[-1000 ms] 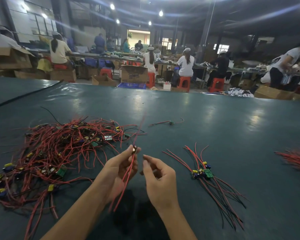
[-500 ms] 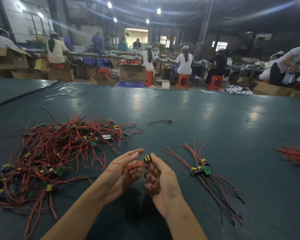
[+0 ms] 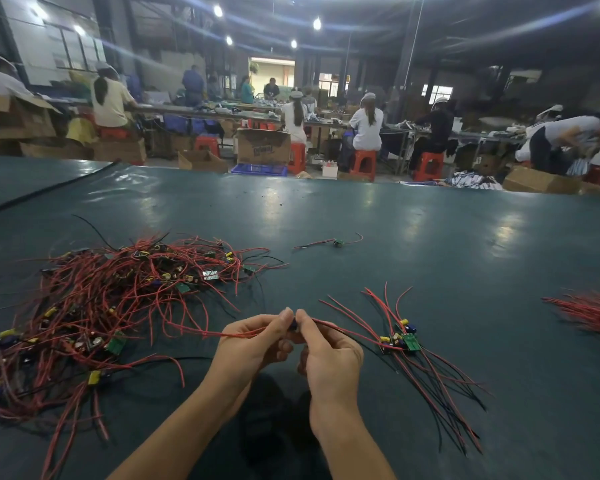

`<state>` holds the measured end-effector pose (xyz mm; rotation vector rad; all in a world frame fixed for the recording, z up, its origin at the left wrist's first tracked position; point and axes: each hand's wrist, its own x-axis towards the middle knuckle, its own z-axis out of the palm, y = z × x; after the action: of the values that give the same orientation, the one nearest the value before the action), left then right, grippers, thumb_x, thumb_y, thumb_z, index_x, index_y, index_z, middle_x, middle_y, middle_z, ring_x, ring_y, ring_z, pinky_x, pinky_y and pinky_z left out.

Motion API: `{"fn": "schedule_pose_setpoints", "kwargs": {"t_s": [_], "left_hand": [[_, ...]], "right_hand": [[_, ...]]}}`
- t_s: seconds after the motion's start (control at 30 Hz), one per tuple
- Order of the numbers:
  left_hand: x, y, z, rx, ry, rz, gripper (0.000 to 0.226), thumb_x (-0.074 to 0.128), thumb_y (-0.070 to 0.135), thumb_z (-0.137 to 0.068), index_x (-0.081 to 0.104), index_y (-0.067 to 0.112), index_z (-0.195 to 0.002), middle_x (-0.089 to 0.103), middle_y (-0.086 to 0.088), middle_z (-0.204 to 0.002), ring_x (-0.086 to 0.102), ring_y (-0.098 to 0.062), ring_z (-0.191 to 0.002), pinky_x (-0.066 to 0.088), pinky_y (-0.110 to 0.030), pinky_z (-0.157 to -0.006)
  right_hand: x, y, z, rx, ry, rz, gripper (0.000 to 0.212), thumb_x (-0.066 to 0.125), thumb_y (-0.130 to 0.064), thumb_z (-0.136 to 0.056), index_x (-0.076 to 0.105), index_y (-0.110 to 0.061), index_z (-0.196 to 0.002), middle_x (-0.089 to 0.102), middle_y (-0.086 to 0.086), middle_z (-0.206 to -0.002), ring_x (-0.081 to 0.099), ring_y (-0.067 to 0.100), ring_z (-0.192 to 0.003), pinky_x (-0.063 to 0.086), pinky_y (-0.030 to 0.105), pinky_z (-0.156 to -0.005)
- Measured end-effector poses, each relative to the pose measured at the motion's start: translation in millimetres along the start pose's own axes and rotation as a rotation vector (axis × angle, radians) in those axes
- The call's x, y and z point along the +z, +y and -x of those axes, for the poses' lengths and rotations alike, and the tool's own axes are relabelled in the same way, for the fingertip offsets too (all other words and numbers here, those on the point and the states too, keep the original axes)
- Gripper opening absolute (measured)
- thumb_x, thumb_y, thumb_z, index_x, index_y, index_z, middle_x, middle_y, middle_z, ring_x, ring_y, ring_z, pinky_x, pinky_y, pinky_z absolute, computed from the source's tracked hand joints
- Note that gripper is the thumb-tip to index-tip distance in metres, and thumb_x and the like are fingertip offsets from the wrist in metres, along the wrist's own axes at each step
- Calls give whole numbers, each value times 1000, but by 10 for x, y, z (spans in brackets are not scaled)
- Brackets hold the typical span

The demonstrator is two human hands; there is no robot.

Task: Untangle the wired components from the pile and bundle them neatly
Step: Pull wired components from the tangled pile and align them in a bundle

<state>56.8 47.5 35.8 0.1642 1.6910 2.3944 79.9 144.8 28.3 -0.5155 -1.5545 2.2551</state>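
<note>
Presently, left to right on the dark green table (image 3: 413,237):

Item 1. Pile (image 3: 111,299) of tangled red and black wires with small green boards and yellow and blue parts, spread over the left side of the table, near the left forearm.

Item 2. Left hand (image 3: 253,344), fingers curled, thumb and forefinger pinching a wired component (image 3: 293,325) at its small dark body. Red leads run from the pinch leftward toward the pile, raised off the table.

Item 3. Right hand (image 3: 329,355), touching the left at the fingertips, thumb and forefinger closed on the same component from the other side. Red and black leads run from it rightward.

Item 4. Single stray component (image 3: 338,242) with red leads, lying alone farther back on the table, well apart from the hands.

Item 5. Sorted bundle (image 3: 406,341) of components, boards grouped together, leads fanned toward the near right edge, just beside the right hand.

Item 6. Further bunch of red wires (image 3: 589,313) at the far right edge, partly cut off.

Background: seated workers (image 3: 366,123) at benches, red stools (image 3: 362,164), cardboard boxes (image 3: 264,147).
</note>
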Motion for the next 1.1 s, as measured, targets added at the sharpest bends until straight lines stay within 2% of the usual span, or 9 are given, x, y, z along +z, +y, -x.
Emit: {"fn": "schedule_pose_setpoints", "kwargs": {"t_s": [0.1,0.27,0.33,0.43,0.5,0.6,0.7,0.9,1.1], "left_hand": [[8,10,5,-26,20,2,34,80,36,-55,76,7,-71,68,-10,-67,60,-13,-55,51,-20,-53],[20,28,1,-38,48,-14,24,80,33,-55,71,11,-56,60,-7,-55,52,-12,-45,47,-19,-47],[22,27,-6,-50,63,-24,22,78,32,-58,70,13,-53,58,-5,-53,51,-12,-44,46,-18,-46],[22,24,-23,-68,68,-42,20,76,29,-65,71,13,-54,56,-3,-51,49,-9,-42,43,-16,-44],[7,26,-42,-68,70,-40,19,75,26,-69,72,13,-55,54,-2,-50,48,-7,-41,42,-14,-43],[-17,39,-60,-64,66,-37,17,75,26,-67,73,13,-56,52,-1,-49,47,-6,-41,41,-14,-43],[-31,40,-57,-76,42,-40,17,76,28,-65,73,14,-56,51,-1,-50,47,-7,-41,41,-14,-43],[-66,47,-61,-79,27,-12,17,76,30,-59,73,13,-55,49,1,-48,47,-6,-41,39,-14,-42],[-77,33,-62,-69,-8,13,21,78,33,-54,71,13,-53,50,0,-49,47,-7,-42,40,-15,-42]], "right_hand": [[9,0,6,-25,-13,-4,23,76,-17,-83,78,-20,-61,70,-1,-58,62,5,-52,48,18,-51],[14,19,-46,7,7,8,24,76,-21,-84,76,-16,-60,72,6,-65,67,25,-69,57,41,-76],[12,3,-76,15,17,10,26,76,-22,-84,75,-15,-59,67,5,-60,61,21,-63,54,41,-71],[-38,-54,-150,25,84,25,31,77,-25,-84,73,-17,-53,53,1,-53,41,10,-43,37,27,-47],[-91,-114,-207,40,111,9,32,75,-25,-85,73,-21,-53,56,-2,-53,39,6,-38,31,21,-41],[-170,-203,-256,71,98,-20,25,72,-25,-88,78,-22,-63,75,-7,-71,59,2,-48,37,21,-45],[-218,-242,-269,88,88,-55,16,72,-23,-88,76,-17,-74,77,-4,-79,67,5,-54,37,17,-41],[-223,-276,-238,50,144,-192,31,70,-22,-90,77,-32,-61,76,5,-73,45,7,-34,39,16,-37],[-217,-256,-216,49,156,-242,23,65,-23,-94,79,-21,-75,76,7,-78,47,7,-36,41,17,-37]]}}
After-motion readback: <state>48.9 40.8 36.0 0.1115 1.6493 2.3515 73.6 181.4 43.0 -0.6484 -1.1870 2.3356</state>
